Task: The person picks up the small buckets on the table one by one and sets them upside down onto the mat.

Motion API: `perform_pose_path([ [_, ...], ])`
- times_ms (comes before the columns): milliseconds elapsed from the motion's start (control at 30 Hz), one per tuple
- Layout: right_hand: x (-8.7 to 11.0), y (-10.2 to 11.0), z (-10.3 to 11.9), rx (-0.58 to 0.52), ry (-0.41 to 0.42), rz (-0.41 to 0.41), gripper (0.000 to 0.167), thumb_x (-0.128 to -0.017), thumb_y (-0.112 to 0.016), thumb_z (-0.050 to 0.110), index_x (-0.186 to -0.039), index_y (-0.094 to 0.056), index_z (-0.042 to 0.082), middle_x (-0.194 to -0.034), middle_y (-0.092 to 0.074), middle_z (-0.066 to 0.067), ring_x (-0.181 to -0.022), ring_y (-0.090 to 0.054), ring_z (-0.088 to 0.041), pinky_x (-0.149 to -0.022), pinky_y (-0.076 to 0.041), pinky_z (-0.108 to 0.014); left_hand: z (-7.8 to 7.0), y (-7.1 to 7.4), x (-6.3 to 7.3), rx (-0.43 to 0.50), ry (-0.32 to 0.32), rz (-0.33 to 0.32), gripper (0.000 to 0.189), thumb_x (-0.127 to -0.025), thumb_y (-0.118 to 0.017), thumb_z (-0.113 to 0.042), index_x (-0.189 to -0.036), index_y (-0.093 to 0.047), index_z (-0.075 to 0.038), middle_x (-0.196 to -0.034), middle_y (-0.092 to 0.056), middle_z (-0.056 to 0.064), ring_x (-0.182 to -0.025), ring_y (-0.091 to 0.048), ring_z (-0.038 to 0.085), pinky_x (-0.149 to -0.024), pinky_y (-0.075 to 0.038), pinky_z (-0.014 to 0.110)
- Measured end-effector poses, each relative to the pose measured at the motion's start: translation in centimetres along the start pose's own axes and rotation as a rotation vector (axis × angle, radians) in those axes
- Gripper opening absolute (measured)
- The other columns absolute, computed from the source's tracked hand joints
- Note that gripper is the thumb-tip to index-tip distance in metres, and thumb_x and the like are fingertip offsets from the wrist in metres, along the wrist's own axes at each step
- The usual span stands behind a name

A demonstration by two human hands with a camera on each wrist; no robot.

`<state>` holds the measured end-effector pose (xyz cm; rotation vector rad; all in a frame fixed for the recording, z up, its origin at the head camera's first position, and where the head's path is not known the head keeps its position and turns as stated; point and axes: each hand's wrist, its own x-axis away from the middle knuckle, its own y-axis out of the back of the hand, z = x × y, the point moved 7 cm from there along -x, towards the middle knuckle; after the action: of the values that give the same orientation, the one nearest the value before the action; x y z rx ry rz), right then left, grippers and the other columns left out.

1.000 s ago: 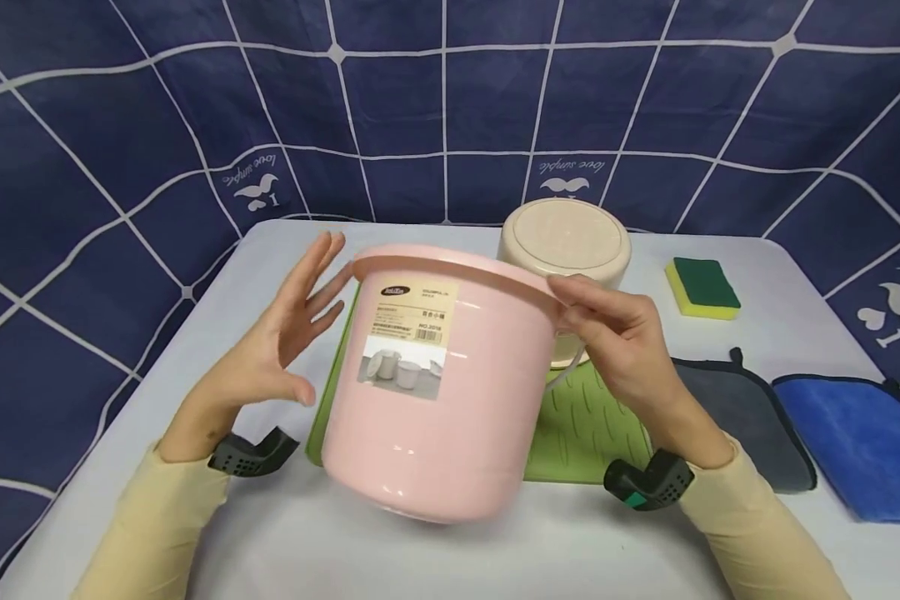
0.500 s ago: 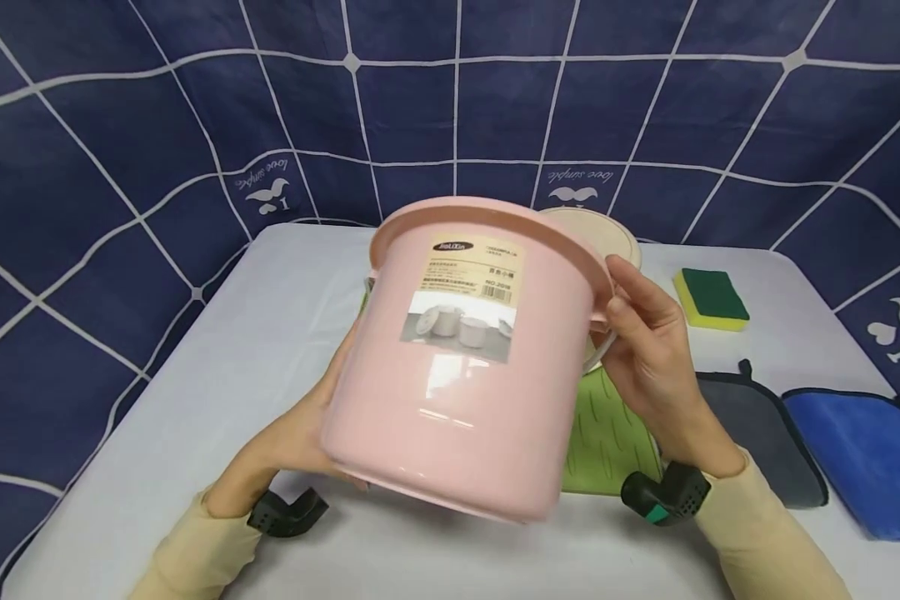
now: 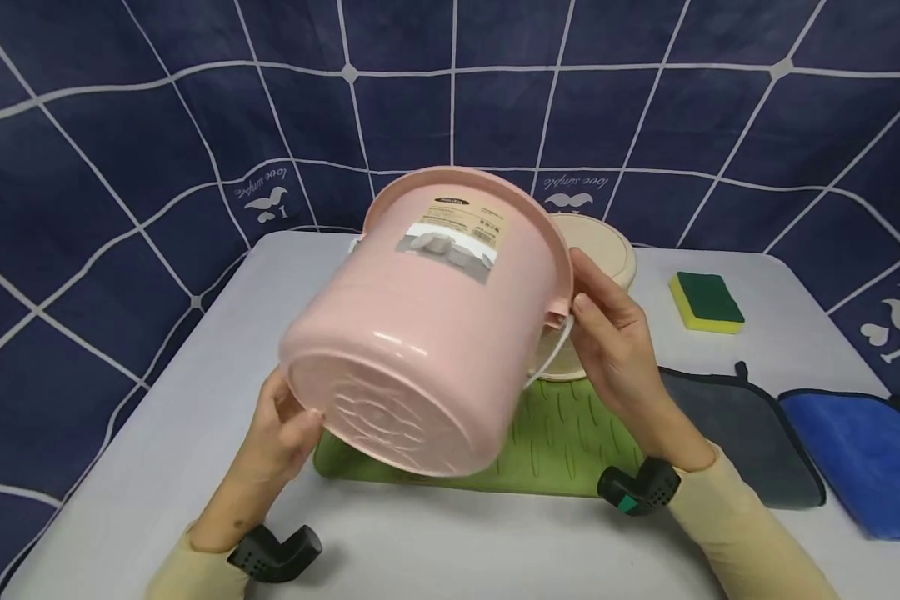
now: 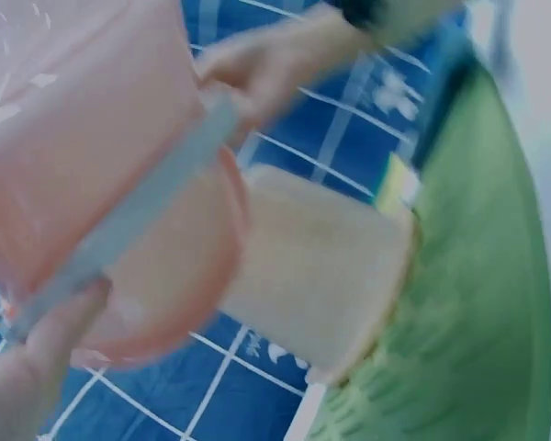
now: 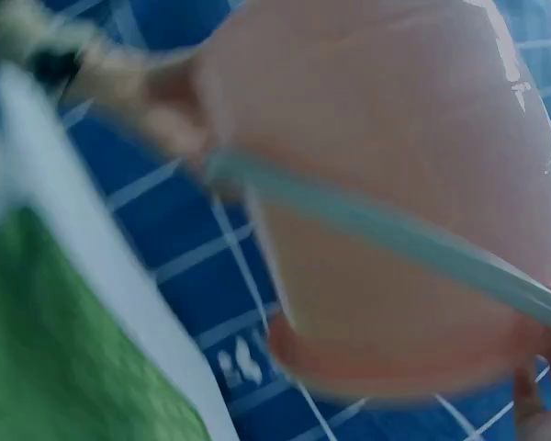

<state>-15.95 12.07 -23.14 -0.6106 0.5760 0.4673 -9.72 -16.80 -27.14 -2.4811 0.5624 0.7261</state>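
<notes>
A pink plastic bucket (image 3: 412, 333) with a paper label hangs tilted in the air, its ribbed base towards me and its rim upward and away. My left hand (image 3: 270, 446) grips it at the lower left, thumb at the base edge; most fingers hide behind it. At the upper right, my right hand (image 3: 615, 358) holds the rim near the joint of the pale bail handle (image 3: 551, 357). In the right wrist view the handle (image 5: 395, 230) crosses the bucket wall between both hands, blurred. The left wrist view shows my left thumb (image 4: 60, 331) against the handle.
Beneath the bucket lies a green mat (image 3: 570, 442) on the white table (image 3: 225, 350). Behind it stands an upturned cream container (image 3: 592, 242). To the right are a green-and-yellow sponge (image 3: 707, 302), a grey cloth pad (image 3: 742, 433) and a blue one (image 3: 855, 458).
The bucket has tipped, so its base now shows. My left hand has gone from spread beside the bucket to gripping its lower left. My right hand stays at the rim.
</notes>
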Motion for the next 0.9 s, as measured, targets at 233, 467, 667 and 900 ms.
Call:
perform_pose_path([
  [233,0.7,-5.0,0.8,0.976,0.331,0.236,0.055,-0.097,-0.053,0.029,-0.146,-0.035,0.013,-0.149,-0.027,-0.015,-0.133,-0.027,-0.035,-0.105,-0.025,-0.048,-1.4,2.2,0.4,0.242,0.057,-0.210,0.037,-0.089,-0.044,-0.001,-0.125,-0.052,-0.001,-0.115,-0.056,0.010,-0.105,-0.055,0.021,-0.089,-0.045,0.034],
  [467,2.1,-8.5,-3.4,1.038,0.359,0.453,0.070,-0.094,-0.055,0.036,-0.151,-0.017,0.023,-0.154,-0.015,-0.010,-0.135,-0.018,-0.037,-0.105,-0.021,-0.052,-2.8,2.5,0.6,-0.015,0.058,-0.312,0.040,-0.097,-0.036,-0.001,-0.135,-0.045,0.001,-0.128,-0.049,0.017,-0.112,-0.053,0.023,-0.087,-0.048,0.035],
  [667,-0.4,-6.2,-7.2,0.899,0.104,0.316,0.078,-0.090,-0.064,0.012,-0.151,-0.015,0.015,-0.155,-0.011,-0.007,-0.139,-0.011,-0.027,-0.107,-0.019,-0.046,-2.6,4.3,-1.6,-0.392,0.244,-0.416,0.040,-0.099,-0.048,-0.011,-0.136,-0.045,0.003,-0.117,-0.052,0.012,-0.098,-0.056,0.017,-0.072,-0.052,0.031],
  [900,-2.2,-2.8,-11.6,0.596,-0.164,0.171,0.081,-0.088,-0.059,-0.007,-0.151,-0.011,0.010,-0.155,-0.009,-0.004,-0.138,-0.015,-0.018,-0.103,-0.028,-0.040,0.3,8.3,-4.8,-0.785,0.550,-0.368,0.065,-0.094,-0.052,-0.041,-0.143,-0.035,-0.001,-0.123,-0.046,0.016,-0.100,-0.047,0.021,-0.076,-0.051,0.029],
])
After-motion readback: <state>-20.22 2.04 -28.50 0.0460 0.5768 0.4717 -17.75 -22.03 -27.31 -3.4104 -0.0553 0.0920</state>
